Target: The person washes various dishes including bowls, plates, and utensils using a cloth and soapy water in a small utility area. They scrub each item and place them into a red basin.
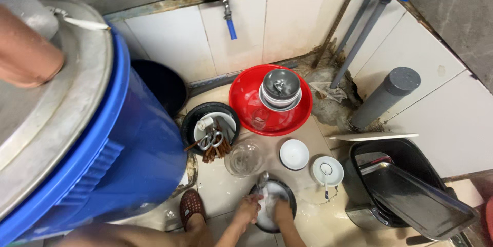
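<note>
At the bottom centre of the frame both hands work inside a dark round pan [275,207] full of white suds, which sits on the wet tiled floor [221,185]. The left hand [247,210] reaches in from the lower left, forearm angled up, fingers curled shut around the handle of a metal spoon [262,179] whose bowl sticks out past the pan's upper rim. The right hand [281,211] lies beside it in the foam, fingers bent downward; whether it grips anything is hard to tell through the suds. A foot in a dark red slipper [191,207] rests on the floor just left of the pan.

Above the pan, toward the middle of the frame, stand a clear glass jar [245,157], a small white bowl [294,154] and a white cup [327,171] with a spoon in it. Further up, a red basin [246,98] holds stacked metal bowls [280,89]. To its left a black bowl [191,124] holds scissors and chopsticks. A big blue barrel [133,149] with a metal lid fills the left side. At the lower right, a black tub [405,149] carries a metal tray [416,201]. White wall tiles, grey pipes and a blue-handled tap [229,18] run along the top.
</note>
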The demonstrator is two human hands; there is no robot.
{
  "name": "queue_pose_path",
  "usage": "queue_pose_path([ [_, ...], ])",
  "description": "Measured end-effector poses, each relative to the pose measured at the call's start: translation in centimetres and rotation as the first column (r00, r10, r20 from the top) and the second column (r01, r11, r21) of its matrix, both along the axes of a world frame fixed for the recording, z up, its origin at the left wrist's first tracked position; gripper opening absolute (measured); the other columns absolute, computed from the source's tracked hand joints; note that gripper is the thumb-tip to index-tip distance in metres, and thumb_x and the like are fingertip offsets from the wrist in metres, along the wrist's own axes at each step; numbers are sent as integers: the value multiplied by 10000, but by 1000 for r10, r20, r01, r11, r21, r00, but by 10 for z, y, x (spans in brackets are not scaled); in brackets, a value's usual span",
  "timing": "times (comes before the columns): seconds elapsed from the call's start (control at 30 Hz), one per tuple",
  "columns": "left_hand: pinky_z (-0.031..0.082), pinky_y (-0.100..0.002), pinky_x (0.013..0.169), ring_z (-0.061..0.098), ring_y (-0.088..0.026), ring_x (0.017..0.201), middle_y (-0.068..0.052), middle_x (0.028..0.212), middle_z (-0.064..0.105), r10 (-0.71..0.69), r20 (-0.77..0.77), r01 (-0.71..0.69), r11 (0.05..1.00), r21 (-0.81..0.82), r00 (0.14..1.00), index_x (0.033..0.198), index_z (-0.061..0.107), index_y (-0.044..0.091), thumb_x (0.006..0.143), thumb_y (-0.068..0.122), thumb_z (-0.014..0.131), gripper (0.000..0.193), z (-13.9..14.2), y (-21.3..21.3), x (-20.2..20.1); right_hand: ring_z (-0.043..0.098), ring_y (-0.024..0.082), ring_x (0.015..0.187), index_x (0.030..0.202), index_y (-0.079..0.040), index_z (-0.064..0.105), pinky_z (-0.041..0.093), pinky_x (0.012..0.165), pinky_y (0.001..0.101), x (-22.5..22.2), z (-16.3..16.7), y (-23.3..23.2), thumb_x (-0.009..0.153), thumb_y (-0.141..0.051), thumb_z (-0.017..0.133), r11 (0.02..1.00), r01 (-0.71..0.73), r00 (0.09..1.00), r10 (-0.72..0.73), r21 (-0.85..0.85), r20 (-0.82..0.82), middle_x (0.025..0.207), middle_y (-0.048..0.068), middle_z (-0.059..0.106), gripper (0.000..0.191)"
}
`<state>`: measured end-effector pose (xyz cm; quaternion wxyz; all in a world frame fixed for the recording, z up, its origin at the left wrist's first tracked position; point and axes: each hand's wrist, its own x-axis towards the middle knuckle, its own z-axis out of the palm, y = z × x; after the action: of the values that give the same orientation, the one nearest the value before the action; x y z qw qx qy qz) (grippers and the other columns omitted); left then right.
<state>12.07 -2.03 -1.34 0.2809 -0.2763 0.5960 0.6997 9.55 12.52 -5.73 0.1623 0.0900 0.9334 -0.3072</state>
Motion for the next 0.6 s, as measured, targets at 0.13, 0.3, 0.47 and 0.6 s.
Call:
queue_pose_path([
  [0.13, 316, -282, 388, 464, -87, 498, 26, 729, 582, -81, -112, 61, 983, -171, 990, 1088, 695, 107, 902, 96, 532, 247, 5, 10, 11, 725, 282, 1023, 1343, -76, 545, 579, 873, 403, 1, 11, 26, 832, -106, 728, 785, 358, 933, -289, -505, 213, 1108, 161, 741, 543],
  [0.3, 236, -273, 364, 361, -111, 445, 10, 624, 437, -17, 150, -14, 979, 203, 988, 959, 587, 185, 1042, 401, 482, 254, 12, 41, 16, 712, 280, 917, 1203, -29, 576, 600, 749, 419, 10, 21, 22, 931, -238, 623, -191, 540, 792, -216, -820, 572, 1044, 130, 723, 346],
  [0.47, 366, -389, 408, 462, -192, 516, -70, 695, 561, -272, -24, 270, 960, -71, 962, 884, 631, 135, 1059, 380, 503, 327, 18, 37, 9, 644, 216, 1029, 1369, -65, 488, 516, 876, 379, 14, 17, 5, 892, -31, 649, 294, 280, 895, -423, -914, 138, 1157, 102, 668, 505],
  [0.6, 553, -444, 622, 708, -338, 725, -157, 929, 725, -724, -176, 541, 634, -552, 667, 1009, 704, 144, 1046, 365, 482, 315, 27, 0, -7, 567, 233, 1284, 1495, -48, 349, 444, 1070, 335, 9, 20, 29, 905, -39, 683, 663, 62, 981, -180, -746, -79, 1410, 121, 587, 678],
])
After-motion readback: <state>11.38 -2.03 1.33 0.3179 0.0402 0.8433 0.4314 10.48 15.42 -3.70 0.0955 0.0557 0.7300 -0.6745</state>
